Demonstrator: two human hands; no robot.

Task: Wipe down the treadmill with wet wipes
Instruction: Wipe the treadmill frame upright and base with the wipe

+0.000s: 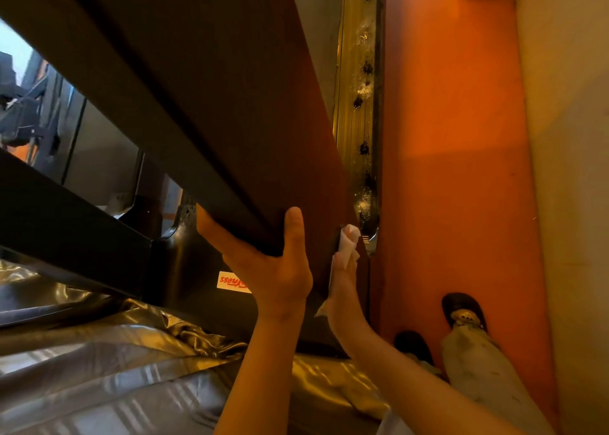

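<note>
Head view: wet wipe [350,242] sits pressed against the right side face of the dark treadmill beam [230,121], near its lower end, so the wiping of this face looks to be the step in hand. Next move likely calls for sliding the wipe up along the beam under steady pressure. Right hand [342,289] lies flat, fingers straight, pinning the wipe; left hand [276,270] clamps the beam's end, thumb on the side, fingers wrapped beneath.

left hand [280,270] grips end of dark treadmill beam [204,111]; right hand [346,289] presses white wet wipe [347,243] flat against beam's side, orange floor [454,138] beside
</note>
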